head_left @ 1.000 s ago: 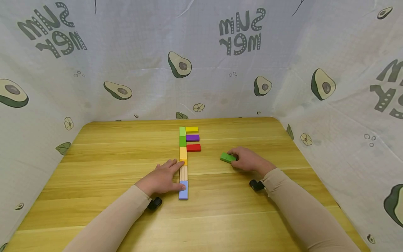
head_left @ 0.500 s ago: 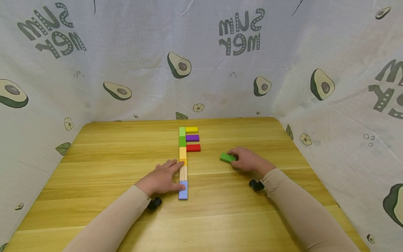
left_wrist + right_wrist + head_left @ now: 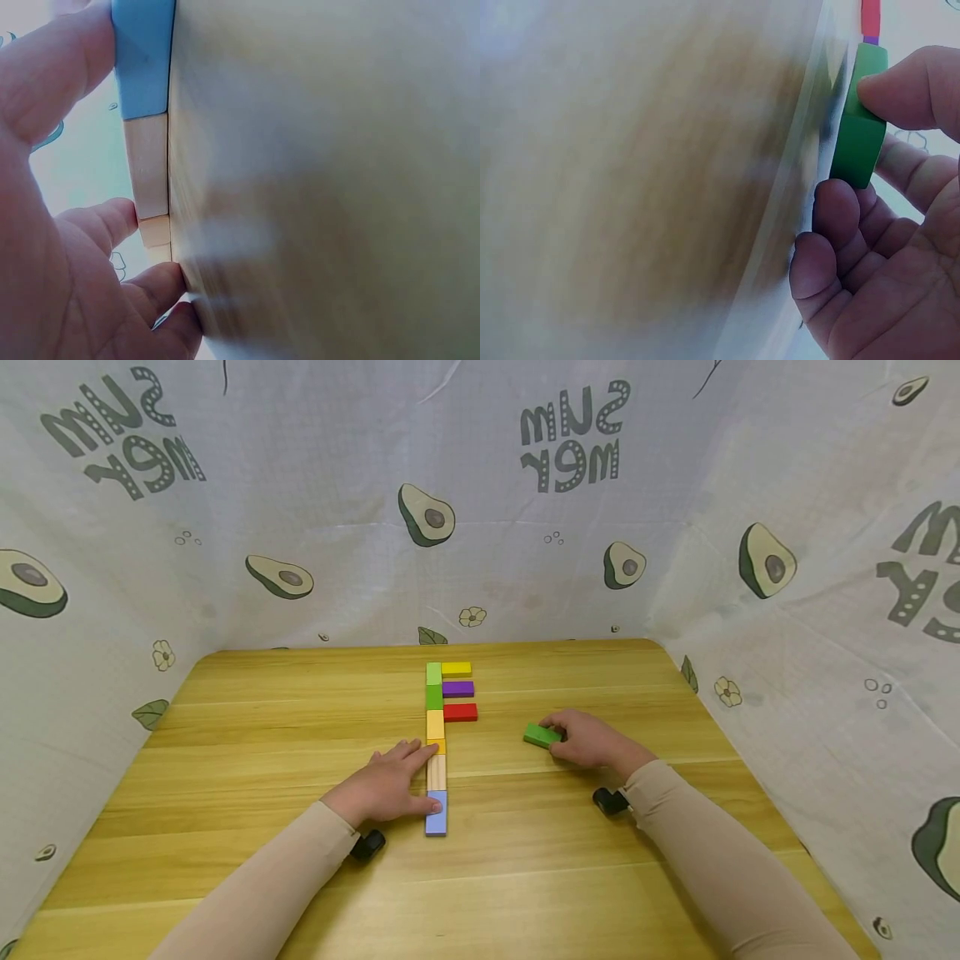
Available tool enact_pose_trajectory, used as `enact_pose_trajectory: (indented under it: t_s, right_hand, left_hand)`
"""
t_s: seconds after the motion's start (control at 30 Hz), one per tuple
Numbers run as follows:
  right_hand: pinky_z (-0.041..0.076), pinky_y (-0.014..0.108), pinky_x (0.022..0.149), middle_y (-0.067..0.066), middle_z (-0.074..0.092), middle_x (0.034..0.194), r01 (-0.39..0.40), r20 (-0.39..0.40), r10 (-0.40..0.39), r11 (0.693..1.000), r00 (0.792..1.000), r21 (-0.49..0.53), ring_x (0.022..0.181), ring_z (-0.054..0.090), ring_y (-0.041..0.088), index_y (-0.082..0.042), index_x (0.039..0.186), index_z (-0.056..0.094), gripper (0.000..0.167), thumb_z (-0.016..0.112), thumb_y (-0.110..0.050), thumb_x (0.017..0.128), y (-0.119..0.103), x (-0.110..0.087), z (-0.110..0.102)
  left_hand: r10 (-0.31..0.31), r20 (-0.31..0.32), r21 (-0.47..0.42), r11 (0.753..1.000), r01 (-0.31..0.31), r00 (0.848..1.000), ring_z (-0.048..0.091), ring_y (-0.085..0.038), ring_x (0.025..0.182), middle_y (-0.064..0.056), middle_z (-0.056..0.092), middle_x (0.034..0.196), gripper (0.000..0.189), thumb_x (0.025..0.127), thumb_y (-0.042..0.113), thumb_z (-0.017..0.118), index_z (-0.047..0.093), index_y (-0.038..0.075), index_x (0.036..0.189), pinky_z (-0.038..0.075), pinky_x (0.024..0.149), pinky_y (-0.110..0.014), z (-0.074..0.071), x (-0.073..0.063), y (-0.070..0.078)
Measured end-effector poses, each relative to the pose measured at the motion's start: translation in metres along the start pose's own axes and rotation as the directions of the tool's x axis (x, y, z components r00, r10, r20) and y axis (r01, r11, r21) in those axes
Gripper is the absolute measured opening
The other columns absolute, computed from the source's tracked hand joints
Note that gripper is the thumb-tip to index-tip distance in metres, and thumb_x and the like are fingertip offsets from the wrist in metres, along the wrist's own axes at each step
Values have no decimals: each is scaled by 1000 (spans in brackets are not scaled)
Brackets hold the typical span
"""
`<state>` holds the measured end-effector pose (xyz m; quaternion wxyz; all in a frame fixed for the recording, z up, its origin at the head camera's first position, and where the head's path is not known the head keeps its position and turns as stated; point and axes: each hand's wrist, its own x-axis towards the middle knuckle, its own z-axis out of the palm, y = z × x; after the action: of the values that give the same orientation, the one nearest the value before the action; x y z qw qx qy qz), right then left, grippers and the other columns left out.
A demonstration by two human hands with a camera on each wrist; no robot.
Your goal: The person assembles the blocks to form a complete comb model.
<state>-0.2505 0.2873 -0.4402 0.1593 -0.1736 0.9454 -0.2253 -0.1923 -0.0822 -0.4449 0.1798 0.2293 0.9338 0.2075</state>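
Observation:
Several blocks lie end to end in a straight line on the wooden table. At its near end is a blue block (image 3: 437, 823), which the thumb of my left hand (image 3: 382, 783) touches. A fingertip of the same hand rests on the small orange block (image 3: 441, 747), and a plain wood block (image 3: 437, 772) lies between. My right hand (image 3: 592, 742) pinches a green block (image 3: 540, 736) by its right end, low over the table. In the right wrist view, thumb and fingers grip that green block (image 3: 859, 154). The left fingers stay spread, palm beside the line.
Further up the line come a pale yellow block (image 3: 435, 724), a darker green block (image 3: 434, 697) and a light green block (image 3: 433, 673). Red (image 3: 461, 712), purple (image 3: 458, 689) and yellow (image 3: 456, 669) blocks jut right from it. A printed curtain (image 3: 480, 568) surrounds the table (image 3: 495, 893).

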Motion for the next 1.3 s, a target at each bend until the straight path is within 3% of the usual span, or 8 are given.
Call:
enact_pose_trajectory:
  t_s: [1.3]
  right_hand:
    - [53,45,96,18,66,130,42,23,-41,998,999,-56,105,60,24,-2,143,63,45,65,-12,99,-27,25,-3]
  left_hand:
    - [-10,9,11,1000,10,1000,24,-41,161,-18,28,173,96,91,57,77,33,18,167,20,126,-69,0,1,-1]
